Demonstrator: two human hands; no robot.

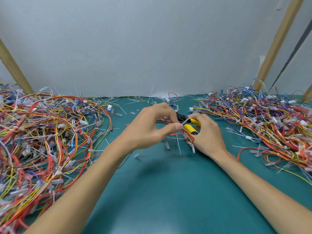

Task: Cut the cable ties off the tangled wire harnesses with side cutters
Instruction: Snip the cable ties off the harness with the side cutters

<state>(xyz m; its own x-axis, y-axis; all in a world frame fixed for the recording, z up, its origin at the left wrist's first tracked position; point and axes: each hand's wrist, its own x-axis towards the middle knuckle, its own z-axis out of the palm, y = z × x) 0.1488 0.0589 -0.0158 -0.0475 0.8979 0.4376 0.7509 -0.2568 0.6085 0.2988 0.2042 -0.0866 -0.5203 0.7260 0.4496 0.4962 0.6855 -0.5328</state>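
- Where the two bare forearms reach in from the near edge, they cross a teal counter (168, 191) and meet past its middle.
- Just there the left hand (148, 130) is held a little above the surface. Its thumb and forefinger pinch a small wire harness (169, 135) of red and dark wires, and its other fingers (166, 109) arch over the top.
- Loose ends of that harness, tipped with clear plastic sleeves, hang down between the two hands towards the counter.
- Close beside it, the right hand (208, 134) has its fingers curled round the yellow handles of the side cutters (190, 123), gripping them.
- From where I stand, the cutters' black head points left, right up against the left hand's fingertips, with the handles only slightly apart.
- A pale cable tie (185, 122) slants across the head; whether it sits between the blades I cannot tell.
- To the left, a big heap of harnesses (42, 132) sprawls over that side of the counter: red, yellow, orange and blue wires with white ties and clear connectors.
- To the right lies a second heap (270, 125), with more blue showing near its far end.
- Thin white offcuts (135, 100) are scattered over the counter between the heaps, thickest along the back edge.
- Behind everything stands a plain grey wall (152, 48).
- Slanting wooden struts lean at both sides, one on the left (13, 66) and one on the right (278, 39).
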